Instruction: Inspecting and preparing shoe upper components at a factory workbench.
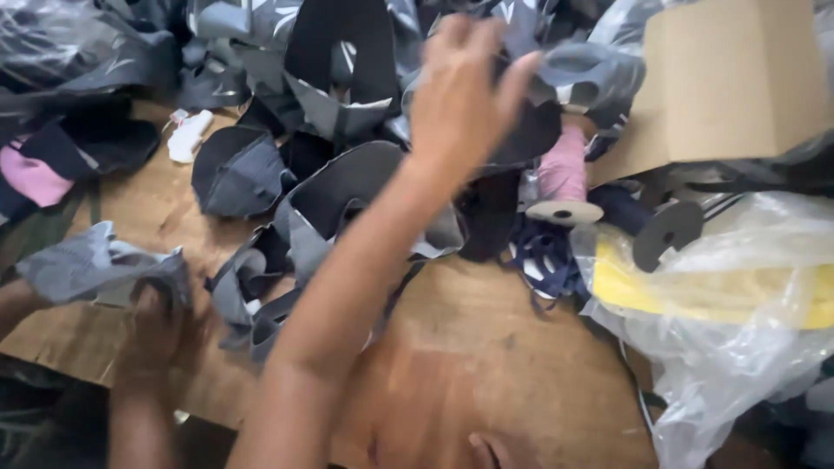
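Note:
My right hand (460,95) reaches far forward into a heap of dark grey and black cut fabric pieces (339,104); its fingers pinch a dark fabric piece (530,130) near the top of the heap. My left hand (156,326) rests at the near left edge of the wooden table (486,347). It grips a small stack of grey fabric pieces (95,265). The view is blurred by motion.
A pink thread spool (563,174) stands behind the heap, beside a brown cardboard sheet (730,78). At the right lies a clear plastic bag with yellow material (721,287). A dark spool (660,230), a white scrap (187,135) and a pink piece (30,174) are also on the table.

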